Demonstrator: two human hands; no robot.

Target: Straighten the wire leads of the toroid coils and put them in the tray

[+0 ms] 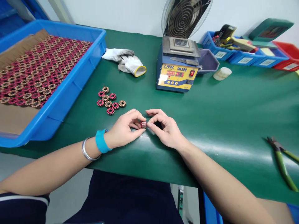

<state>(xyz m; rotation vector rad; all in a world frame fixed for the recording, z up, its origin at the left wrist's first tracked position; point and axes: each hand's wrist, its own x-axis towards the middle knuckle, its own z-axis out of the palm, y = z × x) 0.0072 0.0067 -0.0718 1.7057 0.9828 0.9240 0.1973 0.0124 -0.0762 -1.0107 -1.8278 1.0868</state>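
Observation:
Between the thumb and fingers of my left hand (126, 127) is a small wound motor stator (143, 124), red on the side that shows, held on its edge just above the green mat. My right hand (164, 127) is right beside it, thumb and index finger pinched together at the stator's right side. Whatever lies in that pinch, perhaps a thin wire end, is too small to make out. To the left, a loose group of several stators (108, 104) lies on the mat, some red and some copper-coloured, a few with wire ends sticking up.
A blue tray (67, 93) at left holds rows of stators on cardboard. White gloves (126, 60) lie behind the group. A soldering pot with a lit display (176, 74) stands at the back, near a white round piece (222, 73) and tool bins (247, 57). Green-handled cutters (282, 161) lie right.

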